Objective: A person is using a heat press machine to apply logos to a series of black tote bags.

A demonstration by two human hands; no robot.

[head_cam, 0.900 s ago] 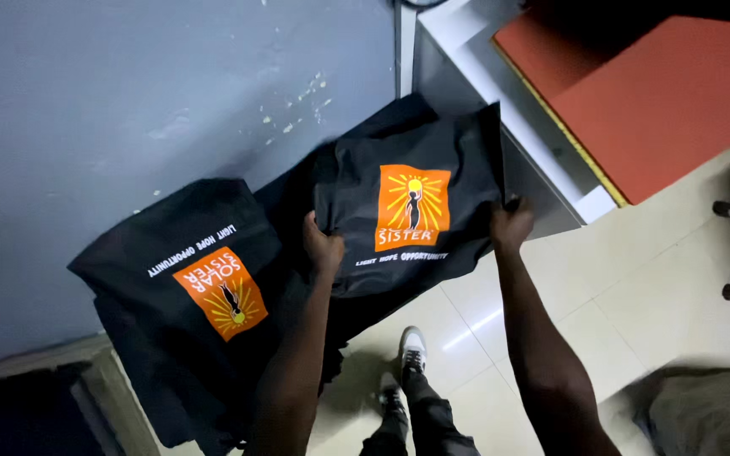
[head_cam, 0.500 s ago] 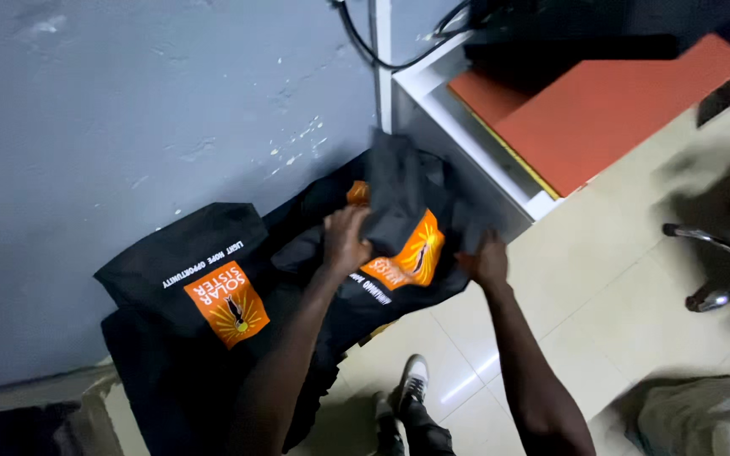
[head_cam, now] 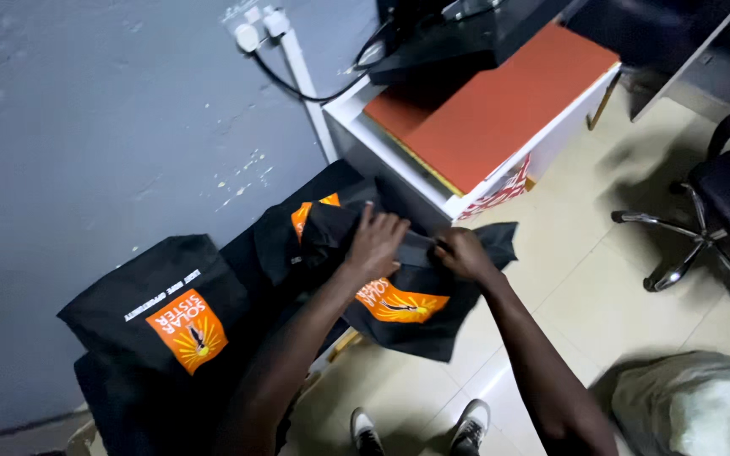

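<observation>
From the head camera, the black bag [head_cam: 416, 291] that was bunched up against the grey wall [head_cam: 86, 127] half a second ago now hangs lower and further right, with its orange square label turned to face down toward the floor. The left hand [head_cam: 376, 245] lies spread on the bag's upper fold, fingers pressing the cloth, while the right hand [head_cam: 460, 253] is closed on the fabric edge just beside it, apparently pinching it. To the left, a second black bag [head_cam: 162, 312] rests on a dark heap, its orange square label tilted, a white strip of print above it. Behind the hands stands a white desk [head_cam: 500, 181] with an orange-red top
</observation>
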